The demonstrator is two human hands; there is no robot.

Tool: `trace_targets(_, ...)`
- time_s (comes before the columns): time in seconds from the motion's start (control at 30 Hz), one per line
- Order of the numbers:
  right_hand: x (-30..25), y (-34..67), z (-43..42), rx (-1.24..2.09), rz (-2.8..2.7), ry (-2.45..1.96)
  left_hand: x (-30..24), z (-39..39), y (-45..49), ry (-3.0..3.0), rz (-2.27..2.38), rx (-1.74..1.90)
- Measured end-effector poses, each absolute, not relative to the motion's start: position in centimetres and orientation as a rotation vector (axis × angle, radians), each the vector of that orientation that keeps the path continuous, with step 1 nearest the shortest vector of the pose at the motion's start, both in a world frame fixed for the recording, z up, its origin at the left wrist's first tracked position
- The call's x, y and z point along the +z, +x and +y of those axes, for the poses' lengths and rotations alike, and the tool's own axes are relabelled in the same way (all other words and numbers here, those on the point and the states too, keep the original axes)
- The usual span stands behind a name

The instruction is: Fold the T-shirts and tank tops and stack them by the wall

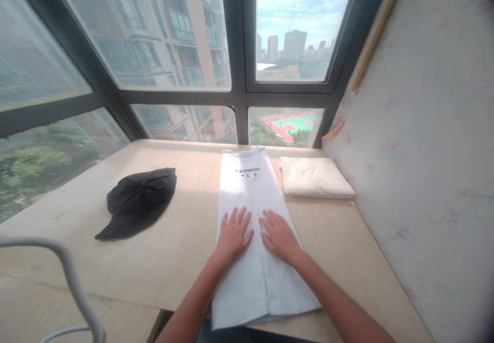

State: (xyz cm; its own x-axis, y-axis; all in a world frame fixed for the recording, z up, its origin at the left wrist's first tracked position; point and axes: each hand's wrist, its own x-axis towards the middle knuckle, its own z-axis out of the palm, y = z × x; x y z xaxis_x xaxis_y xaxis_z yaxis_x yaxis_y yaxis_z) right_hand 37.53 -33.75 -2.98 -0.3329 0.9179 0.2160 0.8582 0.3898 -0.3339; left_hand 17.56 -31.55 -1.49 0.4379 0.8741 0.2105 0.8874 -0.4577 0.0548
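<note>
From the head camera, a white T-shirt [252, 230] lies lengthwise on the pale wooden counter [181, 250], its sides folded in so that it forms a long narrow strip with a seam-like gap running down the middle; its near end hangs just over the counter's front edge and its collar end, showing black printed letters, points toward the window [173, 34]. The left hand [232, 233] lies flat on the left half of the shirt, palm down with fingers spread and gripping nothing. The right hand [278, 236] lies just beside it on the right half, equally flat and open, fingers pointing away from the person. The two hands are near each other but apart, either side of the middle gap. Just right of the shirt's collar end sits a folded cream cloth [314, 177], close to the wall [424, 152]. Well to the left lies a crumpled black garment [137, 201]. A white curved tube [73, 281] shows at the lower left.
</note>
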Motion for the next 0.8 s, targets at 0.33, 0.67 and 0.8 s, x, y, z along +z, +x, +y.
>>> trace_targets(0.33,-2.0,41.6,-43.6,0.276,-2.36,-1.3,0.4,-45.5,14.8,-2.531,-1.326,-0.608)
trace_targets(0.67,-2.3,43.8,-50.2,0.173,-2.457,-1.282,-3.5,-49.1,11.4,-2.546,-1.214,-0.89)
trace_targets(0.8,-2.2,43.8,-50.7,0.139,-2.472,-1.254,-3.4,-49.3,10.2,-2.623,-1.052,-0.773)
